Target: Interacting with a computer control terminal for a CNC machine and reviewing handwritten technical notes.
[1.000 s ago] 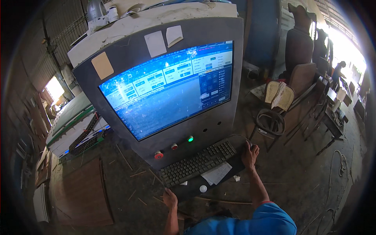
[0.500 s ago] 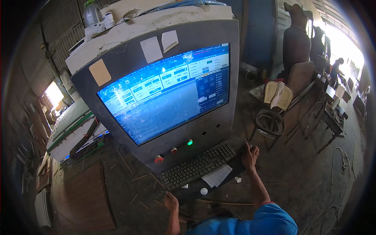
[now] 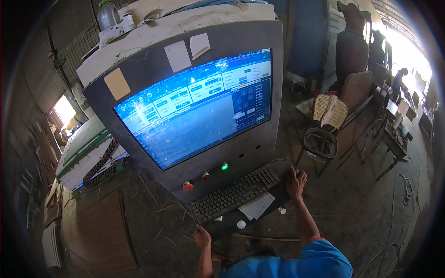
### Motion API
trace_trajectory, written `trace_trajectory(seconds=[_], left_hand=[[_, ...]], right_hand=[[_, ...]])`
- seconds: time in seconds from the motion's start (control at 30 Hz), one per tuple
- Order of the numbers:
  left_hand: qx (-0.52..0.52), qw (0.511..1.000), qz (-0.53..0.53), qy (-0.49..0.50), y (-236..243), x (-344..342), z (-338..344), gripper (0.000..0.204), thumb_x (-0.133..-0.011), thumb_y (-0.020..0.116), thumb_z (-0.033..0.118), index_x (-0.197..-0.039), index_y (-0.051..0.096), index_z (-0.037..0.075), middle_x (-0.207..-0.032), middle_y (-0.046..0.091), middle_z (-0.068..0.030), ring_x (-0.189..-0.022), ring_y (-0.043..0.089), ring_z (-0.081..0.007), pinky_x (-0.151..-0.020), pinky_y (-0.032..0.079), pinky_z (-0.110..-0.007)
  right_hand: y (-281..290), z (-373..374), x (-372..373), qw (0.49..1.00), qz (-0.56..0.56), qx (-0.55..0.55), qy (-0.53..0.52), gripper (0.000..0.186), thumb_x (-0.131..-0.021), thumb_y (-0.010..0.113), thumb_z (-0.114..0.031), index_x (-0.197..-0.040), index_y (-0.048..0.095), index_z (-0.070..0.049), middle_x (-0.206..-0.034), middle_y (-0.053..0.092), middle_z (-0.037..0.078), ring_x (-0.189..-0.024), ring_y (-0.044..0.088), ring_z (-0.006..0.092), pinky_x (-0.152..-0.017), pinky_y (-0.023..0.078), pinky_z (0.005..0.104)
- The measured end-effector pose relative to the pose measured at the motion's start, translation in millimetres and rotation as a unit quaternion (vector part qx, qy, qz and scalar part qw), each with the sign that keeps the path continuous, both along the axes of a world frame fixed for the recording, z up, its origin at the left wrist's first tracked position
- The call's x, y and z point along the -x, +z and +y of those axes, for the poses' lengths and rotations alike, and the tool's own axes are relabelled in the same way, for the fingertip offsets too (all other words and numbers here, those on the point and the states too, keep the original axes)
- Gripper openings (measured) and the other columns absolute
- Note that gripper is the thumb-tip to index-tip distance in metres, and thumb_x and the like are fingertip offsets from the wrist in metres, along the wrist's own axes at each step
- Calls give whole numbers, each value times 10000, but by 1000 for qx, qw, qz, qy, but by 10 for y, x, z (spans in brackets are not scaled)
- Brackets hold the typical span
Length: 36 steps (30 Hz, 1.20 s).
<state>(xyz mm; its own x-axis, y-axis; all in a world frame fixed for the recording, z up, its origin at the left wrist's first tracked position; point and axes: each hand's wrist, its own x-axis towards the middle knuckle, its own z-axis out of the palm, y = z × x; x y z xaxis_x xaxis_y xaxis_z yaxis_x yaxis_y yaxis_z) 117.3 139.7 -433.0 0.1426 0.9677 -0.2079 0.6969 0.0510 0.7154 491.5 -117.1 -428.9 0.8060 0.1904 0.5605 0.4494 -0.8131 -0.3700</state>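
A big grey console with a lit blue screen (image 3: 199,109) stands in front of me. Below the screen sit a red button (image 3: 187,186), a smaller red one and a lit green button (image 3: 225,166). A dark keyboard (image 3: 234,193) lies on the console shelf. My right hand (image 3: 295,181) covers a computer mouse at the keyboard's right end. My left hand (image 3: 202,236) grips the shelf's front edge near the keyboard's left corner. A folded white paper (image 3: 256,206) and a small white cap (image 3: 241,224) lie on the shelf between my hands.
A chair with a cloth over its woven back (image 3: 327,125) stands right of the console. Brown boards (image 3: 97,231) lie on the dusty floor at left, beside a machine with green rails (image 3: 88,155). A workbench and a person (image 3: 399,78) are far right. Bottles (image 3: 107,16) top the console.
The view has tilted slightly, so the console sits lower and larger. Both hands stay where they were, the right at the keyboard's end, the left at the shelf edge.
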Motion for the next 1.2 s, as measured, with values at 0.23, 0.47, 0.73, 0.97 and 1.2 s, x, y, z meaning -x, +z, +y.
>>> trace_trajectory(seconds=[0.23,0.47,0.73,0.97,1.2], left_hand=[[-1,1000,-23,3,20,-24,-33,644,-1016,301,474,-1195,581,-78,-1142,610,-302,-1034,589,-478,-859,466,-560],[-29,999,-26,-16,-49,-1,-17,637,-1011,314,478,-1161,600,-71,-1068,639,-301,-988,605,-489,-830,472,-559],[1,1000,-23,-18,-80,9,26,635,-1014,316,481,-1186,597,-63,-1114,623,-286,-1021,594,-465,-860,467,-540],[-40,999,-3,5,-164,-7,25,614,-1015,316,447,-1160,612,-71,-1112,633,-298,-1004,608,-472,-836,481,-555],[-16,1000,-10,-5,-220,26,66,621,-1017,310,450,-1162,609,-73,-1115,631,-297,-1011,605,-473,-838,483,-558]], right_hand=[[19,-1,19,1000,-8,4,-7,506,-816,619,-148,-1315,536,-167,-1107,452,192,-1068,443,385,-889,384,483],[20,-13,17,1000,4,5,-6,512,-812,625,-149,-1315,535,-174,-1098,450,186,-1073,438,385,-898,381,484],[4,-19,2,1000,24,12,3,591,-798,629,-132,-1373,495,-170,-1151,423,212,-1097,421,394,-907,377,486],[-2,0,-1,1000,19,10,-5,591,-798,646,-149,-1369,498,-170,-1154,429,207,-1092,428,390,-900,380,489],[-45,0,-24,1000,12,10,-8,583,-784,648,-136,-1351,519,-171,-1139,434,203,-1091,430,389,-893,385,487]])
